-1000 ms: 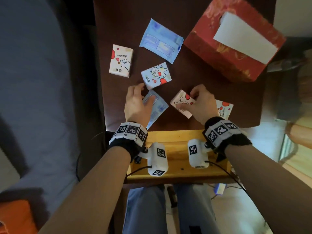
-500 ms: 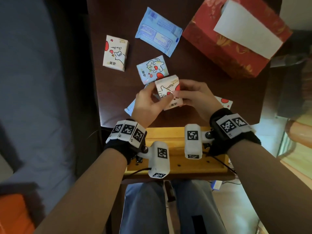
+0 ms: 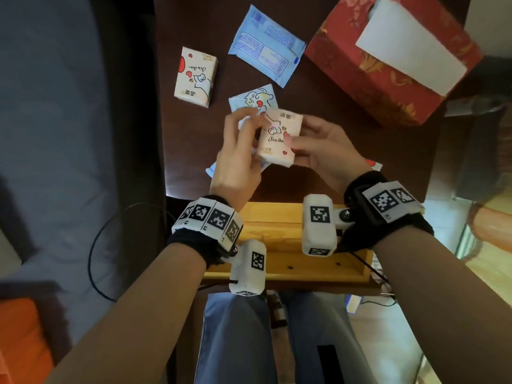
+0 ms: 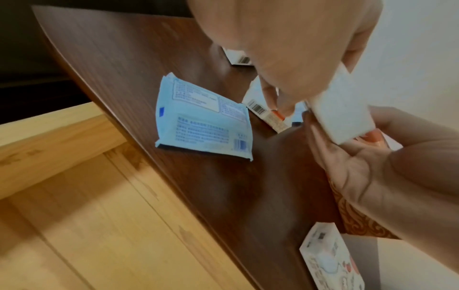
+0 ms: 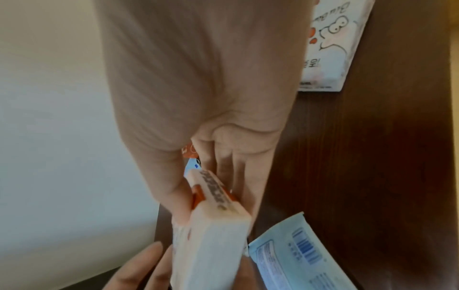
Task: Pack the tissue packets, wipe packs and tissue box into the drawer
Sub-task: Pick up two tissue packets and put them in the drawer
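Note:
Both hands hold one pink tissue packet [image 3: 278,135] upright above the dark table [image 3: 327,173]. My left hand [image 3: 243,134] grips its left side and my right hand [image 3: 299,142] pinches its right side. The right wrist view shows the held packet [image 5: 211,235] end-on between thumb and fingers. On the table lie a white tissue packet [image 3: 195,77], a blue-printed tissue packet [image 3: 253,98], a blue wipe pack [image 3: 267,45] and a second wipe pack [image 4: 201,121] under my left hand. Another packet [image 3: 372,164] peeks out behind my right wrist. The red tissue box [image 3: 388,56] stands at the far right.
The open wooden drawer [image 3: 279,234] sits below the table's near edge, under my wrists, and its bare floor [image 4: 62,196] shows in the left wrist view. A grey sofa [image 3: 63,134] runs along the left. My knees are beneath the drawer.
My right hand lifted the pink packet off the table and my left hand left the wipe pack to join it. The packet has turned upright between both hands.

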`<action>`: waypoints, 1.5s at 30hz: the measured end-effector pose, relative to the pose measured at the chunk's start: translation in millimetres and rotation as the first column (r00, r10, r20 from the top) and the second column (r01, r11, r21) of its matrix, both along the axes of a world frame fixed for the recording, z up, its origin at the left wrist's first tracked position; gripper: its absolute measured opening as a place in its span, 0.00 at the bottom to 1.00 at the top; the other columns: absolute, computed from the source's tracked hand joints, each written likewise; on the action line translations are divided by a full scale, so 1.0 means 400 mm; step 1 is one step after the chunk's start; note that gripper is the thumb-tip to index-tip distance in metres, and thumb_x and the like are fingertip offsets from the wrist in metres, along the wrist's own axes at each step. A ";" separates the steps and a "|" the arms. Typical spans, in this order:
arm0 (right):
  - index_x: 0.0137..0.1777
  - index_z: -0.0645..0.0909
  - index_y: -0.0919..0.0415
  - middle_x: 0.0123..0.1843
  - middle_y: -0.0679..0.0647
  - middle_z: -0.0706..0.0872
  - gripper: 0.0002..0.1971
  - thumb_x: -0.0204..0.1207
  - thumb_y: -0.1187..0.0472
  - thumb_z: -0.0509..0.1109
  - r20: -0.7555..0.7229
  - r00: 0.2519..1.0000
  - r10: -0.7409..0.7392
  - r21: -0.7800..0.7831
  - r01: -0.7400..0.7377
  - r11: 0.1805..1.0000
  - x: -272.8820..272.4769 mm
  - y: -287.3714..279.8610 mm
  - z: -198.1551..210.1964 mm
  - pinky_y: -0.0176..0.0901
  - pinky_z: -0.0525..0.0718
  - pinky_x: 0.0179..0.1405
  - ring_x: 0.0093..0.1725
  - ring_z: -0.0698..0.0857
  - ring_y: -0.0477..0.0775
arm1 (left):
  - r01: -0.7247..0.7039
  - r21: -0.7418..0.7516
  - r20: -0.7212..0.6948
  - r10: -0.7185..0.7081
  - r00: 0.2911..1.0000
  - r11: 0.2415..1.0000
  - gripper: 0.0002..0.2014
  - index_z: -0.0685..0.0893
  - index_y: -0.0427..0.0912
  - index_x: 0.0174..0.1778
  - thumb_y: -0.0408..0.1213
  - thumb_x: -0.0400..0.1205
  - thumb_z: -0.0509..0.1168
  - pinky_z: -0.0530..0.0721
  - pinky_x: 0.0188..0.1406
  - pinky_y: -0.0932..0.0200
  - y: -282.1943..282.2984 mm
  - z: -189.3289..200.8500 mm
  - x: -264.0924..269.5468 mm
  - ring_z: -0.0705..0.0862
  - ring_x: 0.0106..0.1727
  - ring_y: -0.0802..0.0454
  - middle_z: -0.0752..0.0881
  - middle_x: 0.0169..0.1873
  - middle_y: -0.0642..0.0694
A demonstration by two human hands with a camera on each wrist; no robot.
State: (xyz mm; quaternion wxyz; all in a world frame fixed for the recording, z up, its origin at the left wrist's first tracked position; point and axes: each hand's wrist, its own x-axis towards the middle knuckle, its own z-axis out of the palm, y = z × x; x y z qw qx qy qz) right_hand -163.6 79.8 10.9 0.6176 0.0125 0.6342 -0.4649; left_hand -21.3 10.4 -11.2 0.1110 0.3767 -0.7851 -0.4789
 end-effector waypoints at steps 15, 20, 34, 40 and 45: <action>0.67 0.75 0.61 0.59 0.57 0.87 0.25 0.70 0.70 0.73 -0.275 0.946 -0.169 0.049 0.189 0.981 -0.012 -0.042 -0.080 0.40 0.89 0.45 0.48 0.88 0.47 | -0.321 -0.328 0.311 0.422 0.852 0.889 0.17 0.80 0.44 0.61 0.39 0.76 0.66 0.70 0.67 0.35 -0.132 -0.127 -0.029 0.60 0.79 0.33 0.60 0.80 0.33; 0.66 0.76 0.63 0.56 0.57 0.87 0.22 0.71 0.71 0.72 -0.272 0.944 -0.189 0.063 0.214 0.975 -0.008 -0.042 -0.086 0.38 0.89 0.43 0.48 0.88 0.47 | -0.416 -0.270 0.175 0.469 0.866 0.868 0.14 0.76 0.31 0.50 0.31 0.71 0.69 0.77 0.58 0.39 -0.150 -0.128 -0.016 0.76 0.63 0.34 0.77 0.63 0.32; 0.65 0.77 0.63 0.46 0.50 0.87 0.21 0.71 0.72 0.71 -0.237 0.961 -0.144 0.079 0.166 0.983 0.035 -0.007 -0.034 0.41 0.89 0.45 0.44 0.88 0.45 | -0.543 0.210 0.152 0.521 0.840 0.813 0.31 0.72 0.39 0.64 0.33 0.67 0.77 0.76 0.46 0.81 -0.053 -0.045 0.061 0.78 0.55 0.57 0.69 0.58 0.46; 0.64 0.78 0.63 0.46 0.50 0.87 0.19 0.73 0.71 0.69 -0.213 0.975 -0.070 0.094 0.092 0.991 0.069 0.045 -0.002 0.45 0.88 0.52 0.45 0.87 0.45 | -0.532 0.313 0.115 0.525 0.843 0.787 0.24 0.76 0.48 0.62 0.45 0.69 0.71 0.86 0.57 0.51 0.056 0.006 0.121 0.81 0.59 0.53 0.76 0.63 0.41; 0.59 0.80 0.60 0.46 0.51 0.87 0.14 0.74 0.70 0.67 -0.164 0.986 0.017 0.119 0.002 0.993 0.103 0.112 0.017 0.46 0.88 0.51 0.46 0.87 0.48 | -0.517 0.455 0.106 0.532 0.840 0.726 0.30 0.70 0.42 0.69 0.26 0.72 0.72 0.86 0.51 0.68 0.141 0.034 0.152 0.84 0.54 0.56 0.82 0.53 0.49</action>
